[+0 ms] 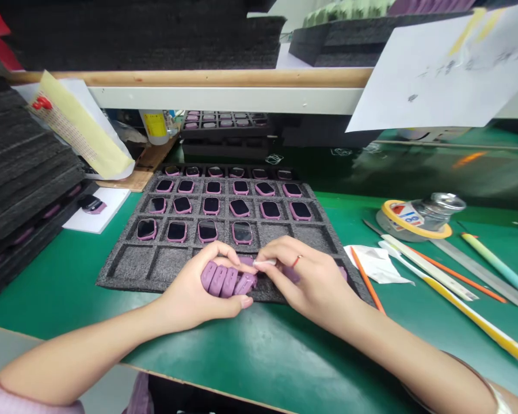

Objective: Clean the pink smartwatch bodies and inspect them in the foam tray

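At the tray's near edge (123,285), the left hand (190,284) curls its grip around purple cases (218,280); the arched right hand (308,273) pinches a half-hidden white piece (265,262).

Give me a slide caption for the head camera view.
Left hand holds a row of purple watch cases while right hand pinches a small white piece over a black foam tray.

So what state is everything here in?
Bare left hand: curled around rounded purple watch cases
Bare right hand: pinching a small white piece
Black foam tray with square pockets: partly filled
Purple-framed rectangular watches: screens dark
White paper tissue: crumpled
White-and-yellow plastic toothbrush: lying down
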